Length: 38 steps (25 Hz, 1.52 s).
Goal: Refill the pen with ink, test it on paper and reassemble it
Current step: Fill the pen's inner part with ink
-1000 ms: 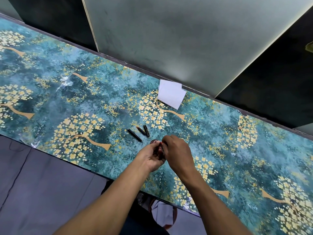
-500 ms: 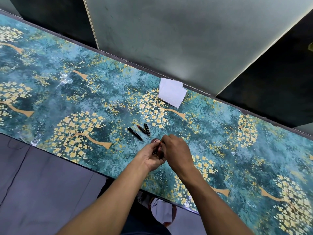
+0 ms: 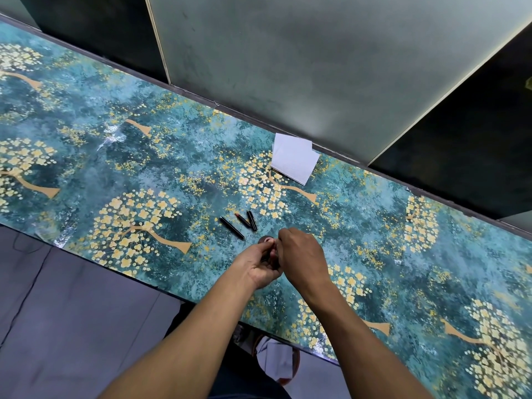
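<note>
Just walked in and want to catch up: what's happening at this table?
A person has both hands together over the patterned table, the left hand and right hand working on a small dark round object that is mostly hidden. Three dark pen parts lie just beyond them, untouched. A white folded paper sits by the far edge.

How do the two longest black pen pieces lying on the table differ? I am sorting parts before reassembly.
The left black piece is longer and lies apart; the short black piece is stubbier and meets a thin red-tipped piece in a V. The left one slants toward the hands; the short one runs steeper. Both are dark, slim and untouched.
</note>
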Motion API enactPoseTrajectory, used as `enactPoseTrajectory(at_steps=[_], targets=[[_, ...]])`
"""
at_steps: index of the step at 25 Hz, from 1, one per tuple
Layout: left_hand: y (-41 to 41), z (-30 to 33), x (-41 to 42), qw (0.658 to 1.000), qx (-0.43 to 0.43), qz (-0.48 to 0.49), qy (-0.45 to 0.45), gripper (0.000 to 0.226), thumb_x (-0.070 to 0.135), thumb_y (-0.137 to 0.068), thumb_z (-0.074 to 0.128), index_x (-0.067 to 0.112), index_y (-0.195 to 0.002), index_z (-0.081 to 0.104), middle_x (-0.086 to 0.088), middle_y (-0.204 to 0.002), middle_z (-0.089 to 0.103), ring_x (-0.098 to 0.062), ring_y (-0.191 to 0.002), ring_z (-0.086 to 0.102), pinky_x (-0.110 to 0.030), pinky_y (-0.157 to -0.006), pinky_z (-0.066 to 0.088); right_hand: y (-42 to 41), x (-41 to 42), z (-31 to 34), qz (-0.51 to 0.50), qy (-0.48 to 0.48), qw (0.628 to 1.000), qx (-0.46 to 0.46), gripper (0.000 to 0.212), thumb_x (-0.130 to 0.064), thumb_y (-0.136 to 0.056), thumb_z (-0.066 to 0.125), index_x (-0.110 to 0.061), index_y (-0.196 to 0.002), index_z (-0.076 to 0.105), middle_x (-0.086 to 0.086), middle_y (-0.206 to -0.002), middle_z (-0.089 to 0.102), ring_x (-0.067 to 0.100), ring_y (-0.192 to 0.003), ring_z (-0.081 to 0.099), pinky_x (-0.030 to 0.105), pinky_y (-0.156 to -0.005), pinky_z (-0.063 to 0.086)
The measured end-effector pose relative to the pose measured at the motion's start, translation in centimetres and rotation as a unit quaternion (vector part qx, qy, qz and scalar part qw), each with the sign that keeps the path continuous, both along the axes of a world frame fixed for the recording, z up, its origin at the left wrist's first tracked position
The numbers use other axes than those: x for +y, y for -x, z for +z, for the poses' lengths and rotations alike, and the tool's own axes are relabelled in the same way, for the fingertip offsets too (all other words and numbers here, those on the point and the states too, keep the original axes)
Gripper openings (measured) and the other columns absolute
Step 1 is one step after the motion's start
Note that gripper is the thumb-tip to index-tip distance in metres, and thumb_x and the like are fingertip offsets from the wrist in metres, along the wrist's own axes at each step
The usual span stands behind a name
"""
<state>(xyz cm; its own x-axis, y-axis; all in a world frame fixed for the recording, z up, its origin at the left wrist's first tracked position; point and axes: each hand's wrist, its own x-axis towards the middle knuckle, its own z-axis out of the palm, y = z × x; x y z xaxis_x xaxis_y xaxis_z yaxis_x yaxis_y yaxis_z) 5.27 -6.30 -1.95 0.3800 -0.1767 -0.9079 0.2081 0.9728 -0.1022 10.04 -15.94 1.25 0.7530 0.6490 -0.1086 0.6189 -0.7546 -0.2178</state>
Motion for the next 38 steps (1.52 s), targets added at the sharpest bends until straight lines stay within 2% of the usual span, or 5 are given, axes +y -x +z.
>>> enactPoseTrajectory(at_steps=[8, 15, 23, 30, 38], targets=[[0.1, 0.1, 0.0, 1.0, 0.001, -0.01, 0.001, 0.012, 0.007, -0.091, 0.066, -0.003, -0.086, 0.062, -0.01, -0.07, 0.056, -0.012, -0.058, 0.051, -0.031, -0.053, 0.058, -0.4, -0.5, 0.2, 0.013, -0.012, 0.999, 0.051, 0.006, -0.019, -0.096, 0.056, -0.015, -0.091, 0.057, 0.006, -0.086, 0.061, 0.027, -0.073, 0.055, 0.038, -0.061, 0.045], [-0.1, 0.4, 0.0, 1.0, 0.004, 0.006, 0.004, 0.011, 0.007, -0.091, 0.065, -0.003, -0.087, 0.063, -0.009, -0.07, 0.059, -0.012, -0.058, 0.052, -0.031, -0.059, 0.058, 0.0, -0.3, 0.3, 0.008, 0.0, 1.0, 0.008, 0.01, -0.019, -0.098, 0.058, -0.011, -0.09, 0.059, 0.008, -0.087, 0.065, 0.026, -0.068, 0.05, 0.034, -0.059, 0.033], [0.0, 0.8, 0.1, 1.0, 0.002, 0.016, 0.011, 0.011, 0.005, -0.091, 0.064, -0.003, -0.086, 0.059, -0.011, -0.073, 0.052, -0.012, -0.059, 0.048, -0.028, -0.048, 0.057, -0.1, -0.6, 0.3, 0.004, -0.015, 0.999, 0.037, 0.012, -0.025, -0.096, 0.059, -0.014, -0.098, 0.059, 0.008, -0.09, 0.064, 0.031, -0.077, 0.059, 0.037, -0.061, 0.042], [0.1, 0.7, 0.2, 1.0, 0.005, -0.012, -0.001, 0.013, 0.008, -0.092, 0.064, -0.001, -0.083, 0.061, -0.008, -0.071, 0.054, -0.011, -0.057, 0.048, -0.026, -0.045, 0.054, 0.0, -0.3, 0.5, 0.015, -0.003, 1.0, 0.025, 0.008, -0.018, -0.095, 0.058, -0.013, -0.09, 0.058, 0.008, -0.084, 0.062, 0.026, -0.066, 0.046, 0.033, -0.058, 0.032], [0.1, 0.5, 0.2, 1.0, 0.006, -0.019, -0.004, 0.012, 0.01, -0.092, 0.064, 0.001, -0.084, 0.064, -0.005, -0.07, 0.055, -0.01, -0.057, 0.045, -0.025, -0.043, 0.053, 0.1, 0.3, 0.6, 0.015, 0.016, 1.0, 0.004, 0.015, -0.02, -0.099, 0.053, -0.011, -0.088, 0.057, 0.01, -0.084, 0.064, 0.029, -0.066, 0.051, 0.034, -0.058, 0.031]])
